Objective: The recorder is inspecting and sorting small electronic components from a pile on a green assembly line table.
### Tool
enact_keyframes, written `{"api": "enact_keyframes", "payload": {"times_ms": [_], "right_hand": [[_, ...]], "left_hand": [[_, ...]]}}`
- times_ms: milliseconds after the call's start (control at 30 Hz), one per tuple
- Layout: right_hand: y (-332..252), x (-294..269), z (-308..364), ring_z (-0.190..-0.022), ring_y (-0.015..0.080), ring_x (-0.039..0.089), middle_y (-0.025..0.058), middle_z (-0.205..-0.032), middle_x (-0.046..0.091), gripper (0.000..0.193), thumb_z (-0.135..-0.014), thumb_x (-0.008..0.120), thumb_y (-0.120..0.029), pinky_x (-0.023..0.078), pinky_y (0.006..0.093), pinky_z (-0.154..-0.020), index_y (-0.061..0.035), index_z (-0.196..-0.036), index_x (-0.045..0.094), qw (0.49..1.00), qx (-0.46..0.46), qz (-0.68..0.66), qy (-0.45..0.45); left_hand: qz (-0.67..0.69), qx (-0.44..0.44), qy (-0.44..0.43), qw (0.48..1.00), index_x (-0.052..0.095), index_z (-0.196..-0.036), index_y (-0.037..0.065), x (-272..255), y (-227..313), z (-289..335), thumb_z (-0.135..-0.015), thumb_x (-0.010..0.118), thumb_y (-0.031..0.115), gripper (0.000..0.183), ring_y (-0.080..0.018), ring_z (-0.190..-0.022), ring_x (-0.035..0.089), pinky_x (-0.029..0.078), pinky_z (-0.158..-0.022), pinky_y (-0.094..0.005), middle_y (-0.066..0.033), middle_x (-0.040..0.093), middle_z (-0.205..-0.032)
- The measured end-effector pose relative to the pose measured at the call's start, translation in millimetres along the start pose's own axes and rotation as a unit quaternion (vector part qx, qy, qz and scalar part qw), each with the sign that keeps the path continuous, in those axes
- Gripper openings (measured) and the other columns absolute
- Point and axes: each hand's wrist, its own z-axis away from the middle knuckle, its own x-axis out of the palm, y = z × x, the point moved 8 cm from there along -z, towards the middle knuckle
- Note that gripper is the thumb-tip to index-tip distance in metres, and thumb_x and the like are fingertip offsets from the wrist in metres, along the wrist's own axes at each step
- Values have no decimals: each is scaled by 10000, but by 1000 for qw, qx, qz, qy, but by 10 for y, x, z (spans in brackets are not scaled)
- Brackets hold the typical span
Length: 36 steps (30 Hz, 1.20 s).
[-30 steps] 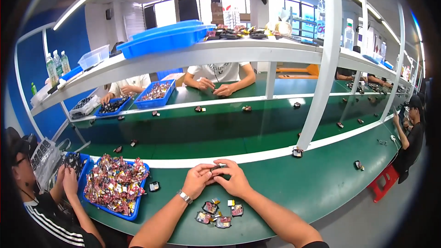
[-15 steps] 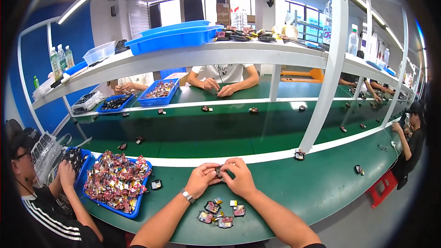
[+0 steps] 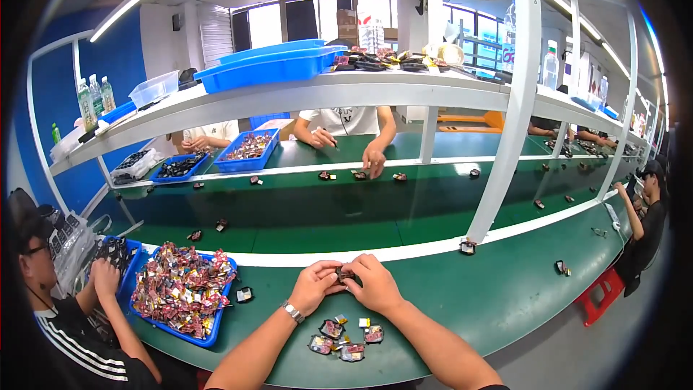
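Note:
Between my two hands, just short of the white rail, is a small dark casing (image 3: 345, 274), mostly covered by the fingers. My left hand (image 3: 316, 289), with a metal wristwatch (image 3: 293, 311) at its wrist, pinches it from the left. From the right, the curled fingers of my right hand (image 3: 374, 287) press on the same piece. Nearer me on the green table lie several black-rimmed casings (image 3: 352, 352) with red circuit boards and small silver-yellow parts. One single casing (image 3: 245, 294) rests left of my left hand.
A blue tray (image 3: 229, 296) heaped with red and silver parts stands at the left, beside a seated co-worker (image 3: 43, 318). Beyond the white rail (image 3: 404, 251) runs a green belt (image 3: 317, 209) with scattered casings. A white post (image 3: 511, 115) rises to the right under a loaded shelf.
My hands stay together on the casing, their fingers slightly shifted. Across the belt, a person's hand has reached forward onto a casing that now lies on the belt.

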Motion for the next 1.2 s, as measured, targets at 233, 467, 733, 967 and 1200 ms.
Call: {"api": "enact_keyframes", "payload": {"times_ms": [233,467,733,967,1200], "right_hand": [[74,15,26,-943,257,556,53,-956,550,125,-746,724,-91,498,366,-793,-103,-863,684,1000,11,12,-17],[84,34,30,-1047,255,538,49,-1088,560,107,-772,716,-87,496,365,-851,-102,-878,707,998,12,-64,-27],[102,34,38,-1129,270,519,70,-1188,559,123,-789,709,-104,498,365,-899,-96,-912,704,998,14,-59,-35],[57,-7,44,-1102,279,542,87,-1176,587,112,-780,702,-102,497,370,-890,-81,-890,713,999,1,-39,-1],[82,84,55,-1099,262,545,68,-1182,587,138,-786,723,-98,509,350,-873,-94,-924,719,999,17,-43,-24]], "left_hand": [[0,0,-12,1000,496,-1220,-17,41,32,9,-942,532,12,281,-226,-1061,633,565,-901,-357,-147,604,-1194],[-25,3,-1,1000,482,-1219,-13,30,19,-1,-939,526,2,283,-220,-1051,635,567,-892,-352,-142,600,-1188],[-18,10,7,1000,486,-1210,-7,-21,1,-4,-946,514,10,266,-213,-1033,639,568,-883,-358,-136,605,-1176],[-35,-9,0,999,507,-1227,15,8,-20,10,-961,489,12,267,-169,-1043,630,561,-860,-294,-102,615,-1173],[-24,-16,-18,999,511,-1226,20,2,-39,4,-972,489,31,255,-157,-1041,630,554,-858,-275,-99,621,-1172]]}}
